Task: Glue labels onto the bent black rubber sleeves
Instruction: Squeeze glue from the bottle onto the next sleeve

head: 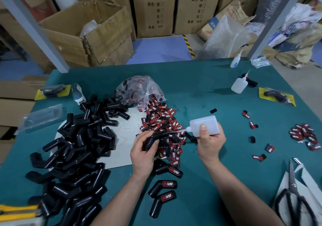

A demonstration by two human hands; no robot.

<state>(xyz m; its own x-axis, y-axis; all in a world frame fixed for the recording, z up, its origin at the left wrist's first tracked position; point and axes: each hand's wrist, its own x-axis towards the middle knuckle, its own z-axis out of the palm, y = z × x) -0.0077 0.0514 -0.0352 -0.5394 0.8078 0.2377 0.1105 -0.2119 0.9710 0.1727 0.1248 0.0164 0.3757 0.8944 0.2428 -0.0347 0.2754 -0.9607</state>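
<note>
Three labelled sleeves on the table nearer than the label heap, left hand fingers curled round a bent sleeve over the heap, right hand fingers gripping a glue bottle beside it, unlabelled pile crowding its left, bag behind.

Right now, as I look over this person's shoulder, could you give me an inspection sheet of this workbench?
Surface: green mat, white sheet under the piles.
Job's things: unlabelled sleeves heaped left; labels heaped centre; three labelled sleeves near the person.
Clutter: scissors right; two spare bottles far right; stray labels scattered right.
Hands: left hand grips a sleeve; right hand holds the glue bottle, nozzle toward that sleeve.
Cables: nothing seen.
Surroundings: cardboard boxes stacked behind.
</note>
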